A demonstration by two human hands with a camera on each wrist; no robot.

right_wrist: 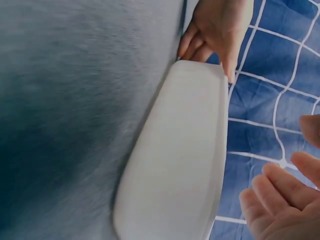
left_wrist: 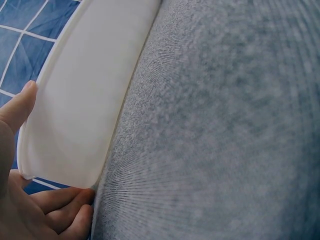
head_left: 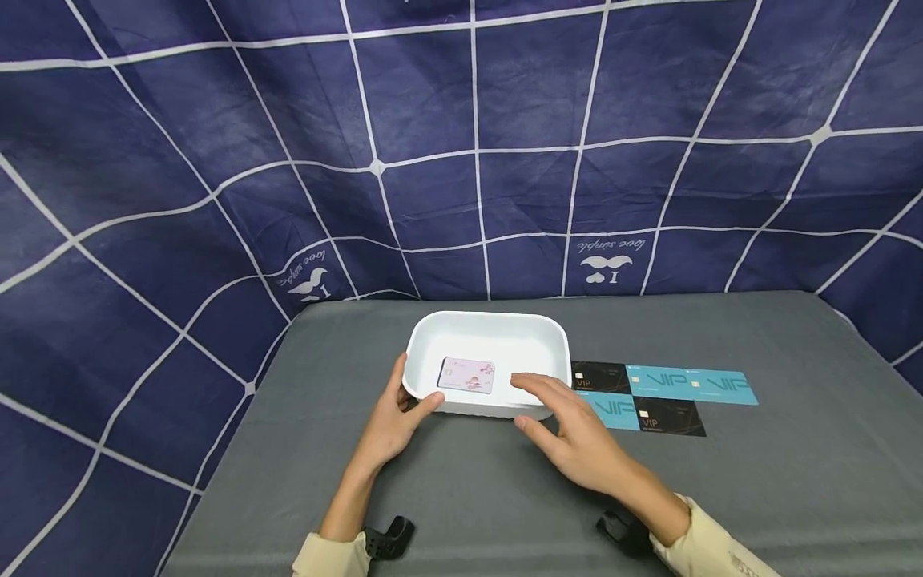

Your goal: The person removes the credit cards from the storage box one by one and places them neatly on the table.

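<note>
A white plastic tray (head_left: 530,344) sits on the grey cloth-covered table, and a pink flowered VIP card (head_left: 467,376) lies inside it. My left hand (head_left: 389,426) grips the tray's near-left corner, thumb at the near rim and fingers round the left end; the left wrist view shows the fingers (left_wrist: 65,207) low by its base. Over the near-right part of the tray hovers my right hand (head_left: 577,437), fingers extended and holding nothing. In the right wrist view that hand (right_wrist: 282,205) stays apart from the tray's side.
Right of the tray, several VIP cards lie together flat in two rows: blue cards (head_left: 659,382) and black cards (head_left: 671,417). A blue cloth with white grid lines (head_left: 526,192) hangs behind and to the left of the grey table (head_left: 461,497).
</note>
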